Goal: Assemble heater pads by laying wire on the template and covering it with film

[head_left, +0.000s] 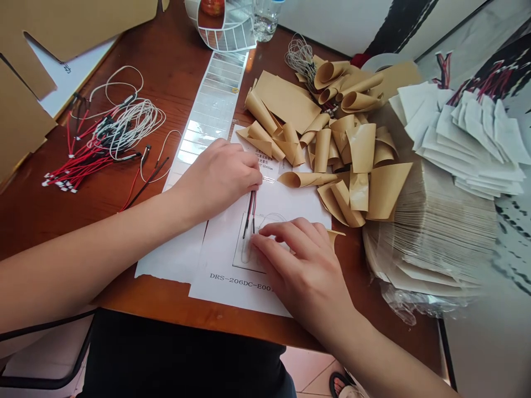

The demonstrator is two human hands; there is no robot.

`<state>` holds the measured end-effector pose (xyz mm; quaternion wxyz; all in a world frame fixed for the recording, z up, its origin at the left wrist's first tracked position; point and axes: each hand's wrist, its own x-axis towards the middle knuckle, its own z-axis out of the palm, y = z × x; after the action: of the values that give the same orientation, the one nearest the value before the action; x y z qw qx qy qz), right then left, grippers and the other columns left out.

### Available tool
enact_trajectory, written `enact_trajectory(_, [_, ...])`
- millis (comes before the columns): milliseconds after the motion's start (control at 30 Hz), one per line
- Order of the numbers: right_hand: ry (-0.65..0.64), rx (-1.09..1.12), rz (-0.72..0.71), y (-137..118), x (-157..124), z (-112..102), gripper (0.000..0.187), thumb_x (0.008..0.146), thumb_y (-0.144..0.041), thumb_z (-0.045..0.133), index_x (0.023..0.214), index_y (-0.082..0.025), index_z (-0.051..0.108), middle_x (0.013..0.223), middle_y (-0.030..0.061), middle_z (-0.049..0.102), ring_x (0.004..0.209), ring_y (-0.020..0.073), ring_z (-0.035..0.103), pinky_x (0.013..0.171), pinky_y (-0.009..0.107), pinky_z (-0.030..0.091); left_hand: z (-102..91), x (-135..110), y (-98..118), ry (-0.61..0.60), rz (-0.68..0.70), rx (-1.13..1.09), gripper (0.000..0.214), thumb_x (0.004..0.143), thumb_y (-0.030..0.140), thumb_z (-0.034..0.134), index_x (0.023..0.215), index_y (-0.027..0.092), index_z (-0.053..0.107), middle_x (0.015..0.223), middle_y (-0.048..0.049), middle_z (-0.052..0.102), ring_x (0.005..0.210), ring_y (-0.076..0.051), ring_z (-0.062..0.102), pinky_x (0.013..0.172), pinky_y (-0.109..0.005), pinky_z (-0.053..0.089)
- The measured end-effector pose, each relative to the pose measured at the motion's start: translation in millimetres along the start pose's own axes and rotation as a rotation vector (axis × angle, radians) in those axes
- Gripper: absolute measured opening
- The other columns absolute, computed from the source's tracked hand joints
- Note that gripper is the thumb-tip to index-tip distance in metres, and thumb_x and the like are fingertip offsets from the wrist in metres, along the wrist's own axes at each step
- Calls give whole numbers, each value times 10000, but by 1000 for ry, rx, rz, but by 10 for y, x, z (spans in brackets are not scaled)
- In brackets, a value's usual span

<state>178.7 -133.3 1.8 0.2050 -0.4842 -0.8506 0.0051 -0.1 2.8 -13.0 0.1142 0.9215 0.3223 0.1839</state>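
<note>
A short wire lead with black and red strands (253, 210) lies over a printed sheet (232, 284) on the table. The fingers of my left hand (226, 174) are closed on its upper end, which they hide. Lower down, my right hand (305, 262) pinches the lead's pale lower part between thumb and forefinger, the other fingers curled. Beneath the lead, the sheet carries a line drawing and the print "DRS-206DC-E00", partly covered by my right hand.
At left lies a heap of red, black and white wire leads (120, 132). A label strip (207, 105) runs back to its roll (226, 33) near a bottle (266, 22). Curled brown papers (323, 146), a white bag stack (448, 237) and filled white bags (468, 138) stand right. Cardboard (83, 27) borders the left.
</note>
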Motion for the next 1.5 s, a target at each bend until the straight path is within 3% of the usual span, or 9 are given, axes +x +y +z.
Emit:
enact_trajectory(100, [39,26,11,-2,-1,6,175,950,-58,605,929,-204,700,1030,51,780,848,180,601,744,333,396,-5,5,2,-35,-2,102,302,970,198,504,884,249,789,1053,-36,788,1005,-256,655,882,-460,415])
enact_trajectory(367, [68,58,21,-37,-8,39,155,932,-55,647,965,-201,689,986,13,808,822,176,625,777,340,426,-25,-9,12,-45,-40,91,273,991,225,529,918,248,791,1072,-31,790,1007,-256,638,892,-477,385])
enact_trajectory(600, [100,38,-16,-18,-41,85,163,935,-46,647,981,-199,677,999,5,808,823,175,605,772,355,398,65,-27,-23,57,-8,46,284,1008,254,542,870,234,789,1013,-21,788,974,-237,639,940,-491,369])
enact_trajectory(767, [89,28,-35,-30,-60,75,168,945,-48,644,1019,-196,666,1038,16,800,847,192,590,776,370,385,44,-42,3,32,-2,61,216,967,321,627,864,235,795,1017,-6,785,963,-234,641,936,-481,369])
enact_trajectory(1033, [145,-45,-39,-68,-28,80,116,962,-88,642,923,-194,671,685,7,606,675,160,434,656,335,324,-55,-44,-7,-70,-14,27,196,887,443,730,935,271,812,1086,-3,770,1036,-268,631,976,-523,362])
enact_trajectory(1200, [101,-55,-57,-73,-30,90,147,980,-88,607,888,-168,690,652,3,558,657,156,380,630,334,286,-62,-42,-13,-74,-20,43,197,911,438,712,938,268,808,1071,-5,766,1050,-270,627,991,-532,349])
enact_trajectory(1500, [83,-35,-56,-43,-26,78,139,976,-95,618,890,-157,707,662,7,573,666,155,413,647,327,310,-68,-50,13,-82,-37,58,252,901,503,700,921,275,806,1021,-8,762,1041,-274,632,975,-512,349])
